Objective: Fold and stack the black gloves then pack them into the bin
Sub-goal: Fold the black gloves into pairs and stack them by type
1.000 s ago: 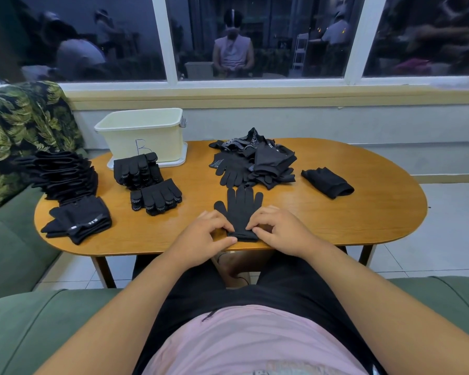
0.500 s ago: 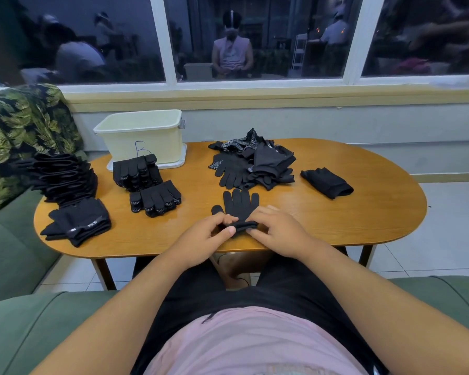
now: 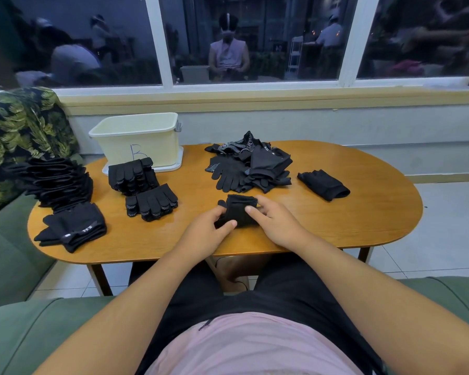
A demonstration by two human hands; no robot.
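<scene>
Black glove (image 3: 238, 211) folded, fingertips far-left; left hand (image 3: 205, 230), right hand (image 3: 275, 223) grip.

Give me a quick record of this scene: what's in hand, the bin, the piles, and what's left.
in hand: left hand and right hand grip a folded-over glove
table: holds everything below
bin: back left, contents not visible
loose pile: behind the glove, unfolded
dotted stacks: in front of the bin
left stacks: table's left end
single fold: right of the pile
left: fold the pile, pack the bin
</scene>
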